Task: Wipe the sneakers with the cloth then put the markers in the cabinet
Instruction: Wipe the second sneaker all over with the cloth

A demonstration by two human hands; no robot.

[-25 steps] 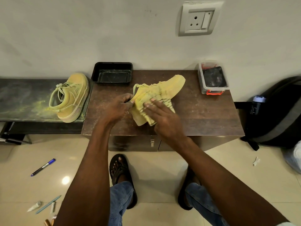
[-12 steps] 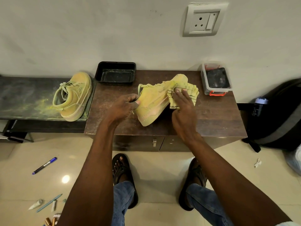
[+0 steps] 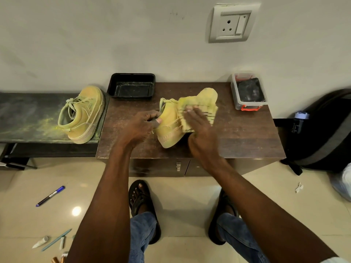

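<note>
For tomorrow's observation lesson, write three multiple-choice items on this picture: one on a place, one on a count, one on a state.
1. Where does the second sneaker stand?
A. on the dark bench left of the cabinet
B. in the black tray
C. on the floor

2. How many sneakers are in view?
A. one
B. two
C. three

3. What is the right hand doing?
A. hanging idle
B. holding a marker
C. pressing the cloth on the sneaker

Key: 1 A, it sits on the bench; 2 B, one on each surface; 3 C, flat fingers lie on the cloth while the left hand grips the sneaker.
</note>
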